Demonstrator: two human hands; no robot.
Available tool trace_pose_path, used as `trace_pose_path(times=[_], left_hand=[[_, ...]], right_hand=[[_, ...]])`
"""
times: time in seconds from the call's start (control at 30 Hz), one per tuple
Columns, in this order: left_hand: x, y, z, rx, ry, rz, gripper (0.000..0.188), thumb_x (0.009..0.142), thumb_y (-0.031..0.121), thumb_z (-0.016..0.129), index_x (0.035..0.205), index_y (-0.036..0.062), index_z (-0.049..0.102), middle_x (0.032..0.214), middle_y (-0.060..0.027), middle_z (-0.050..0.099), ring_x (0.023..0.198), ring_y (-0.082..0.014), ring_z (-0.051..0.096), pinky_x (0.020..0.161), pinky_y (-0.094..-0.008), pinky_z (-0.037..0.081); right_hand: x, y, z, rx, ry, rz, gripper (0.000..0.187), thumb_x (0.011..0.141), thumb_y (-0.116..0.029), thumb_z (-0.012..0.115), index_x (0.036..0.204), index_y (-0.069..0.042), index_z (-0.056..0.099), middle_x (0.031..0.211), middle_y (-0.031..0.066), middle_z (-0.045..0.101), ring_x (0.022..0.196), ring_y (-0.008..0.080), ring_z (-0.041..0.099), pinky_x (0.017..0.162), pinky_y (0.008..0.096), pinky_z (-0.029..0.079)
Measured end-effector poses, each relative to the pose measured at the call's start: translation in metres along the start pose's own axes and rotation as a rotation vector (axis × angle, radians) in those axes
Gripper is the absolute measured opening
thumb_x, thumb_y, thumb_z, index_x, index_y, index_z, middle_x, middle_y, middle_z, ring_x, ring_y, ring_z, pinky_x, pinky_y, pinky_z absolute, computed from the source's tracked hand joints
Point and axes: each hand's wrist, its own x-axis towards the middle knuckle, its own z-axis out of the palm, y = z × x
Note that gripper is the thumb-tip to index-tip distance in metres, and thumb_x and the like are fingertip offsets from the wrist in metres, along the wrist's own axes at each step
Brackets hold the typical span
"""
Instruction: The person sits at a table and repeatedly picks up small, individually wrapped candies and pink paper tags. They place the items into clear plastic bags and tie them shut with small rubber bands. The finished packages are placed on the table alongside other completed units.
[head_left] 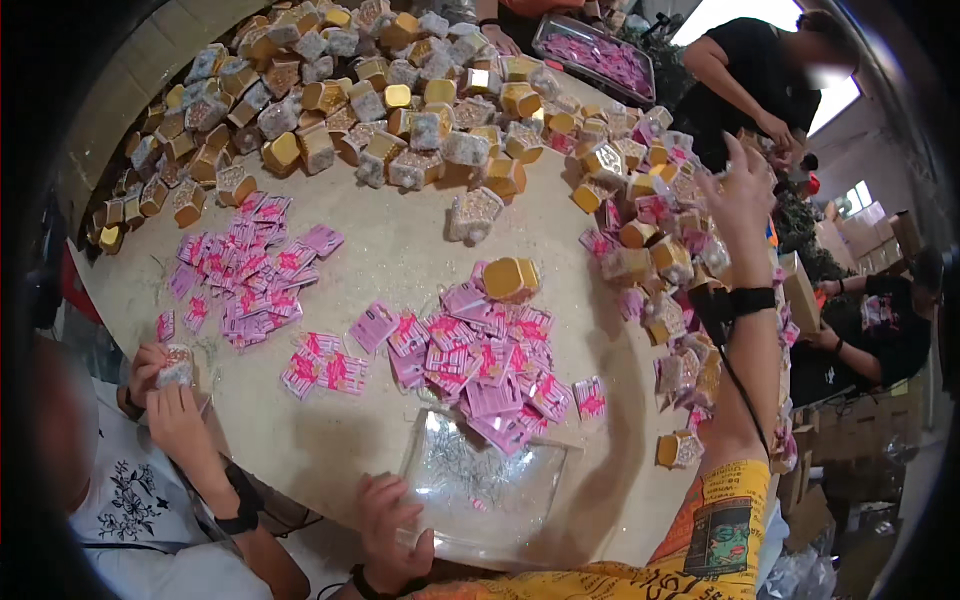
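My right hand [740, 195] is raised over the right-hand heap of small gold house-shaped ornaments [672, 258], fingers spread and nothing visible in them. Several pink tags lie among those ornaments. My left hand [392, 530] rests at the left edge of a clear plastic tray [560, 490], with thumb and fingers apart and no object in it. Thin, wire-like pieces [465, 465] lie scattered inside the tray. Just beyond it is a pile of pink printed tags [490, 365], some overlapping the tray's far edge. One gold ornament [511, 280] sits against the pile's far side, its flat base showing.
A large heap of gold and white ornaments [400, 100] covers the table's far side. Another pink tag pile [245, 270] lies at left. A co-worker's hands [175, 395] hold an ornament there. A tray of pink tags [595, 60] stands at the back; more people work at right.
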Motion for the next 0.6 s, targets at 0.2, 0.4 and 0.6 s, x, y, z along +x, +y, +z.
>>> trace_pose_path(times=[0.2, 0.4, 0.6], left_hand=[[0.002, 0.003, 0.001, -0.061, 0.052, 0.007, 0.033, 0.065, 0.011, 0.062, 0.096, 0.0056, 0.055, 0.112, -0.0174, 0.053, 0.109, -0.0376, 0.05, 0.101, -0.0557, 0.031], [0.006, 0.01, -0.004, -0.015, 0.004, 0.015, 0.032, 0.067, 0.003, 0.059, 0.098, 0.0037, 0.053, 0.114, -0.0176, 0.052, 0.113, -0.038, 0.047, 0.104, -0.0544, 0.028], [0.0, -0.001, 0.004, -0.037, 0.08, 0.11, 0.034, 0.065, 0.008, 0.064, 0.098, 0.0056, 0.055, 0.114, -0.0161, 0.053, 0.111, -0.0359, 0.049, 0.102, -0.0541, 0.03]], right_hand=[[-0.074, -0.144, 0.003, 1.144, -0.762, -0.403, 0.067, 0.067, -0.028, 0.078, 0.126, -0.009, 0.052, 0.131, 0.0175, 0.047, 0.119, 0.0346, 0.047, 0.1, 0.0419, 0.039], [-0.105, -0.131, 0.024, 1.483, -0.86, 0.299, 0.041, 0.086, -0.026, 0.065, 0.116, -0.001, 0.054, 0.097, 0.0054, 0.06, 0.087, 0.0143, 0.058, 0.073, 0.0293, 0.05], [-0.113, -0.071, -0.021, 1.834, -0.811, 0.748, 0.035, 0.094, -0.03, 0.056, 0.115, -0.002, 0.054, 0.096, 0.0041, 0.059, 0.083, 0.0129, 0.059, 0.07, 0.0299, 0.052]])
